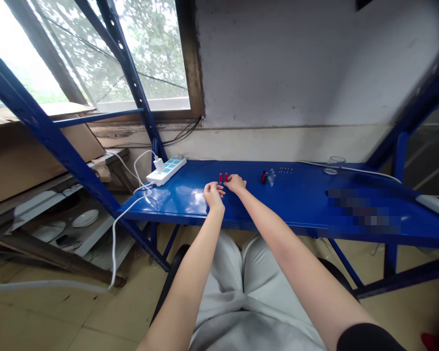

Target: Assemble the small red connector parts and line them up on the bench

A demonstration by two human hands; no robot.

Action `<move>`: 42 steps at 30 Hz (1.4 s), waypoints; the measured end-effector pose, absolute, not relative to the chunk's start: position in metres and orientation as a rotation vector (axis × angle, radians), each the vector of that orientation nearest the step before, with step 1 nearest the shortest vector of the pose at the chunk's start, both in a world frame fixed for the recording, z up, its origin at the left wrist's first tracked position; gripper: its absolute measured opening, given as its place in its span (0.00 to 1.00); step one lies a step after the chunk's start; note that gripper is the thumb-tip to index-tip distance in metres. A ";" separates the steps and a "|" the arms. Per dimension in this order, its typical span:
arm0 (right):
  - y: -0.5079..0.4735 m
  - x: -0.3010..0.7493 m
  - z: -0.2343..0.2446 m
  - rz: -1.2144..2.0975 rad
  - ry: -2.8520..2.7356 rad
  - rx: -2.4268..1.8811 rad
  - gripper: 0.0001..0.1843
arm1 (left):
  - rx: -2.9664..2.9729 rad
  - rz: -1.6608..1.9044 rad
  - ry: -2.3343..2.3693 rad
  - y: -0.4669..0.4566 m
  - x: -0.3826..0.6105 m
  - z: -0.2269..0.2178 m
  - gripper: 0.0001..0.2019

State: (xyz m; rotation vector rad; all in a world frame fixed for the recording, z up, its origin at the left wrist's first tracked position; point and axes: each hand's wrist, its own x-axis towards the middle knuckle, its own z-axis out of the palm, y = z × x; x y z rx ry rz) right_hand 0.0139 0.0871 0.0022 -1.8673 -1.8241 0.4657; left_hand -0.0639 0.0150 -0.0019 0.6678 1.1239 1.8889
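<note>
"two small red pieces [223, 177] stand on the blue table [300, 200]?"
"yes, side by side, right of the power strip [166, 169]."
"and the hands?"
"right hand [235, 183] has its fingertips at them, left hand [212, 193] is curled just beside. too small to tell whether either is pinching."

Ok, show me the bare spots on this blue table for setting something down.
Bare blue table lies left of the left hand, in front of the power strip. Another free patch runs right of the right hand, in front of the small parts. Crowded: the red pieces at the hands, and the back edge with glass and cable.
</note>
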 end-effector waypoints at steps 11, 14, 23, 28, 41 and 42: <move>0.034 0.095 0.023 -0.139 -1.717 -1.432 0.20 | 1.250 1.886 1.197 0.004 -0.053 -0.005 0.06; 0.026 0.132 0.013 -0.123 -1.456 -1.329 0.20 | 2.051 1.569 1.069 -0.005 -0.034 -0.005 0.07; 0.036 0.163 -0.011 0.142 -1.056 -1.556 0.10 | 2.584 0.820 1.440 0.023 0.026 0.000 0.30; 0.033 0.160 -0.012 0.160 -1.233 -1.872 0.17 | 2.638 0.625 1.559 0.041 0.038 -0.005 0.31; 0.043 0.161 -0.019 0.112 -1.448 -2.101 0.17 | 2.687 0.757 1.586 0.046 0.041 0.000 0.18; 0.043 0.161 -0.019 0.107 -1.446 -2.106 0.17 | 2.672 0.771 1.587 0.046 0.041 0.001 0.17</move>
